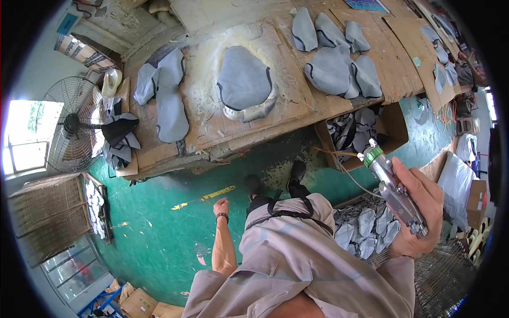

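My right hand (424,204), raised at the right, is wrapped round a metal spray gun (393,192) with a green ring near its nozzle. A thin hose (352,177) shows beside the gun. My left hand (221,205) hangs low over the floor, fingers curled into a loose fist, with nothing visible in it and a dark band at the wrist. On the workbench ahead, a rounded grey fabric piece (244,79) with dark edging lies over a pale residue-crusted patch. Neither hand touches it.
More grey pieces lie on the bench at left (172,114) and right (328,69). A cardboard box (395,127) of pieces stands under the bench edge. A wire rack (366,228) with grey pieces is at my right. A large fan (71,124) stands far left.
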### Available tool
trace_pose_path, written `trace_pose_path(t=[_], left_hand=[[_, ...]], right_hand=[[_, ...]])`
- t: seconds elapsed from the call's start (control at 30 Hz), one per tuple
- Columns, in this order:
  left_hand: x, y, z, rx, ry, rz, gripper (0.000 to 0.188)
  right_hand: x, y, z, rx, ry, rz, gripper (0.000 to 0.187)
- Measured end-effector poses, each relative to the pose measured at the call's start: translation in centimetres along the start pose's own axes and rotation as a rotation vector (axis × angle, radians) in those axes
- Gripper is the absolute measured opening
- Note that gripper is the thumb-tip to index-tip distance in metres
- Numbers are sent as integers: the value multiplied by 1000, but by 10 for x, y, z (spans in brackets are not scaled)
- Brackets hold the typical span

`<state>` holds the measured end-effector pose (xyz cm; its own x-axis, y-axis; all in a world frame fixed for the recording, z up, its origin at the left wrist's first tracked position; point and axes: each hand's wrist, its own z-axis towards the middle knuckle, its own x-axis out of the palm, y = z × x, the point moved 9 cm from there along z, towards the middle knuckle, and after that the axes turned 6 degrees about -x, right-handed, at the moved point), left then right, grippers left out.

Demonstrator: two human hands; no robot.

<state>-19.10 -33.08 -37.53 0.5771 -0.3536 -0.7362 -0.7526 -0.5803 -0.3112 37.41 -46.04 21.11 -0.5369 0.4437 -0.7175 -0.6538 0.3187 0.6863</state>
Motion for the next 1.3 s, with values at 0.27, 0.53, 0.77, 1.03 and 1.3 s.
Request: trace_pose_path(t=[0.27,0.53,0.77,1.03,1.3], left_hand=[[22,0,8,-42,122,12,33],[9,-54,16,176,57,-93,30],[-26,-210,-4,561,-82,-468,23],[-82,-426,-81,987,-307,-426,35],[-77,-508,-69,1219,-461,26,31]], right_hand=[[1,36,1,15,-27,-46,59],[28,50,-11,-245,139,7,51],[10,43,-16,-193,99,27,50],[-10,22,-24,-241,99,-76,54],[-35,-13,-31,-90,65,-63,46]])
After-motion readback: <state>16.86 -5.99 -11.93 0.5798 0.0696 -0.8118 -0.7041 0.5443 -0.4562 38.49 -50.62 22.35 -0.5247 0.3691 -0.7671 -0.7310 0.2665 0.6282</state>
